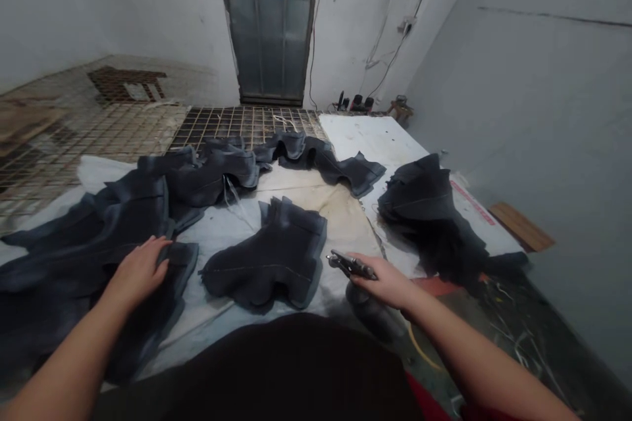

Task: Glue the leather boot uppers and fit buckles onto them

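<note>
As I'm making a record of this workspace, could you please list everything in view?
Dark sheet pieces: many, overlapping, blue-black, left, centre, back and right
White covering: count unclear, off-white, beneath the pieces
Metal grid: count unclear, brownish, back left
Door: one, blue-grey, far wall
Wall socket: one, pale, right of door
Small items: several, black and red, foot of far wall
Wooden board: one, brown, far right
Cord: one, yellow, lower right
Hand tool: one, dark metallic, right of centre
Left hand: one, bare, on left pieces
Right hand: one, bare, holding tool

Fabric stacks [266,263] before the door [269,29]
</note>
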Available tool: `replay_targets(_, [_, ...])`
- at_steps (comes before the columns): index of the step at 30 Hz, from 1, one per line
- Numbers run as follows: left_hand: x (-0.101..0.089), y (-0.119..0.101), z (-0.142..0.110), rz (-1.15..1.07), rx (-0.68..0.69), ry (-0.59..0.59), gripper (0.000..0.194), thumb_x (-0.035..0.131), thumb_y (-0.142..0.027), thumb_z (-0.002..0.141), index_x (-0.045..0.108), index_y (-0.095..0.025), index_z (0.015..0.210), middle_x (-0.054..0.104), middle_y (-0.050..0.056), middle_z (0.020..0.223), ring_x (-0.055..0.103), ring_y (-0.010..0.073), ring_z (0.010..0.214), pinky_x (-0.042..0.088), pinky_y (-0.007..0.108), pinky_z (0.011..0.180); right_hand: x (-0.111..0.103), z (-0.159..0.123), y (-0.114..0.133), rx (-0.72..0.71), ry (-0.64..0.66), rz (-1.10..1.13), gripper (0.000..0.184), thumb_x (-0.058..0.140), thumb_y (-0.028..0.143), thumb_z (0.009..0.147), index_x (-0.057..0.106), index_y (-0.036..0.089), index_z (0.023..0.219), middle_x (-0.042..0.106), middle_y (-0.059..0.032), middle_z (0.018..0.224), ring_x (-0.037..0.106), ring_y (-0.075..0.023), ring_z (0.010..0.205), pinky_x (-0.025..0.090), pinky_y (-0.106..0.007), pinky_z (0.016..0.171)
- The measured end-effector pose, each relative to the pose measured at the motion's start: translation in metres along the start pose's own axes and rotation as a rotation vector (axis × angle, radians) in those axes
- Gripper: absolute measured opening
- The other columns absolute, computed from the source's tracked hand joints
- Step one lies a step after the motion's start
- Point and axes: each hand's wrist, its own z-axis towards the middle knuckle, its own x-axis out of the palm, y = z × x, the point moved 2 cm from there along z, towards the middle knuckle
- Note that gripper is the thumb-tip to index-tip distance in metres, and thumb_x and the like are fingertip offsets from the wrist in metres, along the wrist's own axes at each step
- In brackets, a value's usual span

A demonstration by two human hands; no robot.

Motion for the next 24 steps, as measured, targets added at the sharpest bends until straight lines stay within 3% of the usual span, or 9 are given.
replay_targets(3, [-0.001,-0.003,-0.009,0.042,0.045,0.053,0.05,0.027,-0.031,0.072,0.053,-0.006,0.107,0.057,0.019,0.118,0.048,0.0276,0.117,0.036,0.041,0.099,0.009,-0.015,0.001,-0.031,0.075,0.011,0.046,0.052,0.023,0.073,0.055,0.02,0.119,0.062,-0.0072,0.116,0.056,-0.0265,0.106,0.04,-0.041,0.092])
replay_targets(10, [0.006,-0.003,-0.04,0.013,0.053,0.058,0.046,0.032,-0.029,0.072,0.053,-0.008,0.107,0.056,0.017,0.119,0.046,0.0266,0.118,0.034,0.039,0.1,0.031,-0.034,0.007,-0.109,0.181,0.009,0.048,0.053,0.021,0.073,0.055,0.019,0.12,0.058,-0.0091,0.122,0.054,-0.0265,0.111,0.038,-0.042,0.095])
replay_targets(17, [-0.007,-0.006,-0.072,-0.008,0.026,0.047,0.046,0.033,-0.028,0.072,0.054,-0.007,0.107,0.054,0.019,0.122,0.045,0.0272,0.119,0.034,0.041,0.101,0.039,-0.018,0.033,-0.187,0.093,0.007,0.044,0.051,0.022,0.074,0.055,0.02,0.118,0.063,-0.007,0.113,0.058,-0.026,0.103,0.042,-0.039,0.09])
replay_targets(24, [-0.011,-0.013,-0.111,-0.056,-0.045,0.006,0.041,0.036,-0.023,0.072,0.057,-0.012,0.105,0.055,0.015,0.122,0.046,0.025,0.118,0.037,0.04,0.1,0.052,0.006,0.079,-0.329,0.278,-0.125,0.042,0.051,0.022,0.073,0.056,0.025,0.115,0.067,-0.0037,0.101,0.062,-0.0224,0.087,0.045,-0.032,0.078])
